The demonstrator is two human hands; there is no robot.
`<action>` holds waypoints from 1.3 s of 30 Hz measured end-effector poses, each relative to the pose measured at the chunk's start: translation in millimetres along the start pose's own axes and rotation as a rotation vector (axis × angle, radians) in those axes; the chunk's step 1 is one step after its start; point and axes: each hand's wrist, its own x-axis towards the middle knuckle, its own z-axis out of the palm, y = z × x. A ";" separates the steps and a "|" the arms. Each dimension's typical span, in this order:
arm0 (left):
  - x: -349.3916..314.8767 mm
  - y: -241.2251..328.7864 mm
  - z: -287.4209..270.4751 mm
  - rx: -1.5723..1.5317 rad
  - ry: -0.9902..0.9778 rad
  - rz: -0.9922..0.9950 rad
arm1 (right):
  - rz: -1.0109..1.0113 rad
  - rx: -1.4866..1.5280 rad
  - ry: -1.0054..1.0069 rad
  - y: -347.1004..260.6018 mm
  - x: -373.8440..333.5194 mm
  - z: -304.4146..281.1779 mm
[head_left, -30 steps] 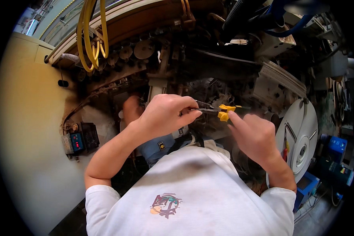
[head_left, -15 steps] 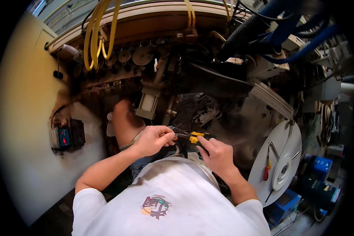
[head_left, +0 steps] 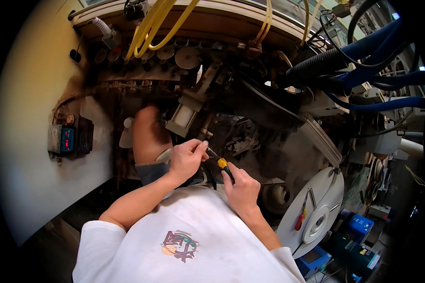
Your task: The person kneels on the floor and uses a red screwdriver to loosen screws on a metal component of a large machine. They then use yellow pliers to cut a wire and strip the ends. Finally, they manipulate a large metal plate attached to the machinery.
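Note:
My right hand (head_left: 242,187) grips a screwdriver (head_left: 223,167) with a yellow and black handle, its thin shaft pointing up and left. My left hand (head_left: 186,159) pinches the shaft near its tip with thumb and fingers. Both hands are held close together in front of my chest, above my white shirt, just below the dark greasy inside of a large machine (head_left: 250,108). My bare knee (head_left: 148,137) rises just left of the left hand. What the tip touches is hidden by the fingers.
Yellow cables (head_left: 151,28) and thick blue hoses (head_left: 378,70) run over the machine's top. A white disc (head_left: 323,207) with a red-handled tool (head_left: 300,219) on it lies at the right. A small control box (head_left: 68,139) hangs on the cream panel at left. Blue boxes (head_left: 361,226) sit low right.
The view has tilted up, so both hands sit lower in the picture and look smaller. They stay together on the screwdriver, left fingers still at the shaft.

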 end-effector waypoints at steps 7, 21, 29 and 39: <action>26.9 -10.2 41.2 0.400 0.314 0.354 | 0.035 -0.008 0.098 15.3 11.4 15.6; 63.1 16.7 42.7 0.024 -0.139 0.145 | 0.011 -0.110 0.219 44.4 25.2 6.6; 72.3 -7.0 56.6 0.516 -0.043 0.228 | -0.047 -0.223 0.081 53.0 18.5 10.3; 66.8 -35.0 78.9 0.676 0.121 0.352 | 0.084 -0.207 0.026 47.8 21.0 20.9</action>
